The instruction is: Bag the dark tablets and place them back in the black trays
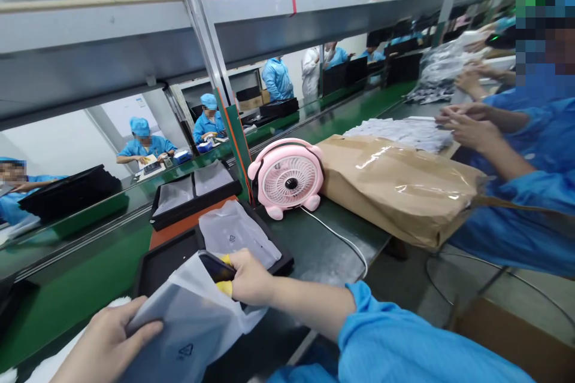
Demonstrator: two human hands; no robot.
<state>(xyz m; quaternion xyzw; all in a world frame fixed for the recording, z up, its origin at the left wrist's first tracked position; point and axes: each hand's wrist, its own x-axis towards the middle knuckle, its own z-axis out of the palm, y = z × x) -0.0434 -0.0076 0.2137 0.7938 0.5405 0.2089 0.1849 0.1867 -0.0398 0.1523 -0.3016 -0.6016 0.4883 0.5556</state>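
Observation:
My left hand (108, 332) is closed on the edge of a translucent plastic bag (193, 317), thumb on top. The bag carries a small black printed triangle mark. Yellow covers show on fingertips of my right hand (251, 278), which grips a dark flat device (216, 266) with a rounded edge. Much of the device is hidden by the bag's mouth and my fingers, so its exact kind is unclear. Just behind the hands lies a black tray (166, 269), with another bagged item (240, 233) in its right part.
A second black tray (195, 197) with bagged items sits farther back. A pink fan (291, 182) with a white cord stands beside a brown paper package (395, 185). A metal post (206, 30) and overhead shelf (112, 30) border the green conveyor (103, 251). A co-worker's hands (471, 125) are at right.

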